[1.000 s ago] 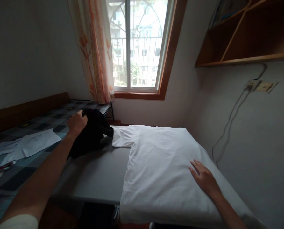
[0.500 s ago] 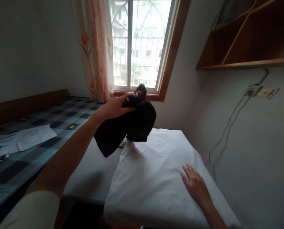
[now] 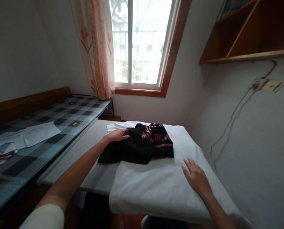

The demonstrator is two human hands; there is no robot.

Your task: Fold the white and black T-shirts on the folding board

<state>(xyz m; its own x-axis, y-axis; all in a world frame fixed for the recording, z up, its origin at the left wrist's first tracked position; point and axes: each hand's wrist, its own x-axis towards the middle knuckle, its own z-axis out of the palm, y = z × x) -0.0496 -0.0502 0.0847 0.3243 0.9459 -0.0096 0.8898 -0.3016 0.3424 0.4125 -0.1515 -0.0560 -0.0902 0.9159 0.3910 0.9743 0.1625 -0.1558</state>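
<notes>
The black shirt [image 3: 142, 149] lies loosely bunched over the far left part of the white cloth [image 3: 161, 184], its left end spilling onto the table [image 3: 87, 136]; it should be light, soft and limp, not fragile, likely to crease or drag the cloth beneath, and best held by two edges or corners. The left hand [image 3: 115, 135] reaches far with the arm nearly straight, fingers at the shirt's left side, though whether they pinch fabric I cannot tell, while the right hand [image 3: 196, 176] rests palm down, fingers slightly spread, on the cloth's right side.
</notes>
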